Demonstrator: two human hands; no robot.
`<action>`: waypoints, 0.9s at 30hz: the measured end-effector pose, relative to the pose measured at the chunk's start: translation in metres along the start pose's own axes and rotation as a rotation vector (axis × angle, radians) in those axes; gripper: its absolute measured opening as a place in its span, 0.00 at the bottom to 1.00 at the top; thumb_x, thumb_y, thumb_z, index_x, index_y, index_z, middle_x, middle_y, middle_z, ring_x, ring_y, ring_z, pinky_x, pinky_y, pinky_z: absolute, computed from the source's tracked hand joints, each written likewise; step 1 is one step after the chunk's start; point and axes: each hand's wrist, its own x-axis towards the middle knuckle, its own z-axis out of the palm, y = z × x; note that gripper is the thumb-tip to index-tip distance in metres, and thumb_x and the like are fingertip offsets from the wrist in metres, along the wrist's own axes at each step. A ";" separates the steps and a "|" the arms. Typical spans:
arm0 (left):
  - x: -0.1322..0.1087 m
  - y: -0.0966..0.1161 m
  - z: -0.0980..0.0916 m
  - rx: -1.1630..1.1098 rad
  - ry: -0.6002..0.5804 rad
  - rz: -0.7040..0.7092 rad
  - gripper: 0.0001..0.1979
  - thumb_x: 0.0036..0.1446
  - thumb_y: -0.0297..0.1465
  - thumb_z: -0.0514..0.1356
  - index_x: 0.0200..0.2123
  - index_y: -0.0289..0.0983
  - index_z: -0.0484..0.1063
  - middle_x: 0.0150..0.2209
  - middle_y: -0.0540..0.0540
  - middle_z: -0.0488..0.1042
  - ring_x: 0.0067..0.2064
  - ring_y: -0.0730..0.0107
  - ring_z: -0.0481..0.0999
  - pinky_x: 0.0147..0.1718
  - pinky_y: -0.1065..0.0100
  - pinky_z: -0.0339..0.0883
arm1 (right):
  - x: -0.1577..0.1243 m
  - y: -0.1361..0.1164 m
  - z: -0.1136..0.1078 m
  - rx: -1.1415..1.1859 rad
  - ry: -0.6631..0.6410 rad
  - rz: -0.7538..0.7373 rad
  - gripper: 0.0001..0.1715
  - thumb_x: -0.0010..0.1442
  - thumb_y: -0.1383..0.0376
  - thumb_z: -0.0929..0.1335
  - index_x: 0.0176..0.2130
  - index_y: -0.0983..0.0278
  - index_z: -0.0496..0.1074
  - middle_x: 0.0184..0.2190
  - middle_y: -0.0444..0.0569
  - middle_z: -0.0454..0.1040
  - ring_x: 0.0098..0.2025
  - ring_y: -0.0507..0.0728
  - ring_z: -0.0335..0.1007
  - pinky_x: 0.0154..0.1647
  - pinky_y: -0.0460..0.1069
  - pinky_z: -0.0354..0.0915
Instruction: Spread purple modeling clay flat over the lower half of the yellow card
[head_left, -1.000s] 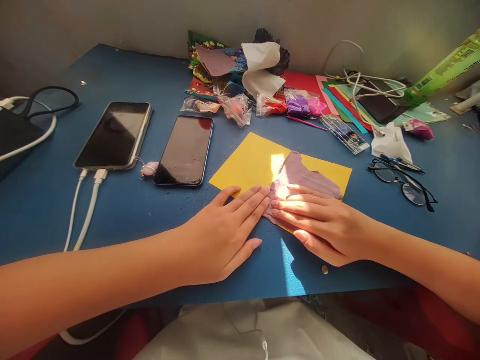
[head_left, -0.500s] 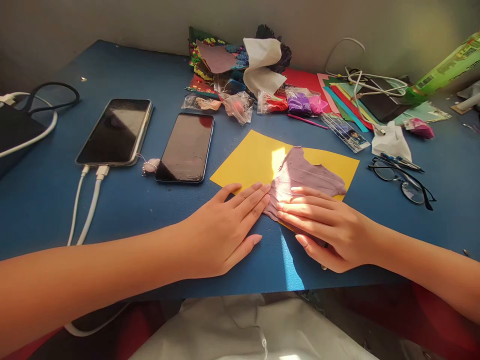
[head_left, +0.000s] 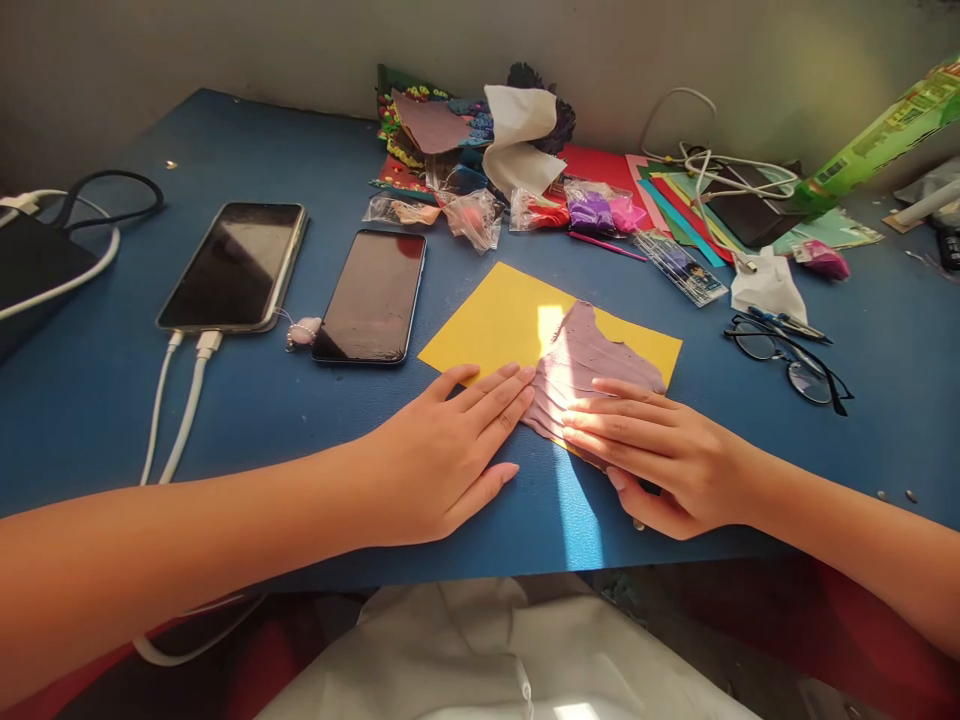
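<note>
A thin, uneven sheet of mauve clay point(head_left: 600, 355) is spread over the right part of a yellow paper sheet point(head_left: 484, 310). My left hand point(head_left: 461, 450) lies flat, its fingertips at the clay's left edge and on the paper's near edge. Over the clay's near right part rests my right hand point(head_left: 667, 450), fingers stretched out and palm down, hiding the clay and paper beneath. Neither hand grasps anything. A strip of sunlight crosses the clay between the hands.
Two phones point(head_left: 232, 265) point(head_left: 371, 295) lie left of the paper, one with white cables point(head_left: 187, 400) plugged in. Behind are small bags of clay point(head_left: 592, 205), coloured papers point(head_left: 690, 215) and a plastic-wrapped card point(head_left: 682, 265). Eyeglasses point(head_left: 787, 360) lie at right on the blue table point(head_left: 300, 530).
My right hand has slid slightly right over the clay, while my left hand stays nearly in place. The clay's surface shows more ridges, and the view has shifted a little.
</note>
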 end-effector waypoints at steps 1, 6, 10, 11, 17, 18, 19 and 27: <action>0.000 -0.001 0.000 0.002 -0.003 0.004 0.29 0.71 0.36 0.39 0.65 0.24 0.56 0.68 0.33 0.53 0.69 0.52 0.55 0.63 0.53 0.46 | -0.001 0.000 0.000 0.004 0.000 0.004 0.19 0.57 0.76 0.62 0.48 0.72 0.72 0.43 0.57 0.80 0.51 0.58 0.76 0.64 0.56 0.65; -0.001 -0.002 0.001 0.012 -0.017 0.024 0.29 0.71 0.36 0.40 0.67 0.23 0.53 0.69 0.32 0.50 0.70 0.52 0.52 0.63 0.53 0.44 | -0.006 0.001 -0.001 -0.008 0.021 -0.001 0.20 0.55 0.76 0.63 0.47 0.72 0.72 0.42 0.57 0.81 0.51 0.58 0.76 0.64 0.56 0.64; -0.001 -0.002 0.001 0.017 -0.023 0.022 0.29 0.71 0.36 0.40 0.67 0.24 0.52 0.69 0.33 0.49 0.70 0.53 0.51 0.63 0.53 0.44 | -0.010 0.001 -0.003 -0.014 0.012 -0.011 0.20 0.54 0.76 0.63 0.47 0.73 0.72 0.42 0.59 0.80 0.51 0.59 0.76 0.65 0.56 0.63; -0.001 -0.002 0.001 0.017 -0.023 0.022 0.29 0.71 0.36 0.40 0.67 0.24 0.51 0.69 0.33 0.49 0.70 0.53 0.52 0.64 0.54 0.44 | -0.011 0.001 -0.003 -0.015 0.009 -0.006 0.20 0.54 0.75 0.63 0.47 0.73 0.72 0.43 0.59 0.80 0.51 0.59 0.76 0.65 0.56 0.62; -0.002 -0.002 0.000 0.024 -0.025 0.031 0.29 0.71 0.36 0.40 0.67 0.23 0.51 0.70 0.32 0.49 0.70 0.53 0.52 0.63 0.55 0.42 | -0.018 -0.001 -0.005 -0.018 0.013 0.026 0.23 0.54 0.74 0.63 0.50 0.71 0.70 0.44 0.58 0.80 0.53 0.58 0.75 0.65 0.55 0.62; -0.002 -0.002 0.000 0.025 -0.024 0.032 0.29 0.71 0.36 0.40 0.67 0.23 0.51 0.69 0.32 0.49 0.70 0.53 0.51 0.63 0.55 0.42 | -0.019 -0.002 -0.006 -0.022 0.010 0.030 0.23 0.54 0.74 0.63 0.50 0.71 0.70 0.45 0.58 0.80 0.53 0.57 0.75 0.65 0.55 0.61; -0.002 -0.002 0.000 0.027 -0.024 0.033 0.29 0.71 0.36 0.40 0.67 0.23 0.51 0.69 0.32 0.49 0.70 0.53 0.51 0.63 0.55 0.42 | -0.021 -0.002 -0.006 -0.024 0.007 0.033 0.23 0.54 0.75 0.63 0.50 0.72 0.70 0.45 0.58 0.80 0.54 0.57 0.74 0.66 0.55 0.60; -0.002 -0.002 0.000 0.013 -0.030 0.025 0.29 0.70 0.36 0.41 0.68 0.25 0.51 0.70 0.33 0.49 0.70 0.53 0.51 0.64 0.53 0.45 | -0.029 -0.005 -0.012 -0.032 -0.017 0.058 0.28 0.54 0.74 0.62 0.55 0.70 0.67 0.46 0.57 0.80 0.56 0.57 0.72 0.66 0.56 0.59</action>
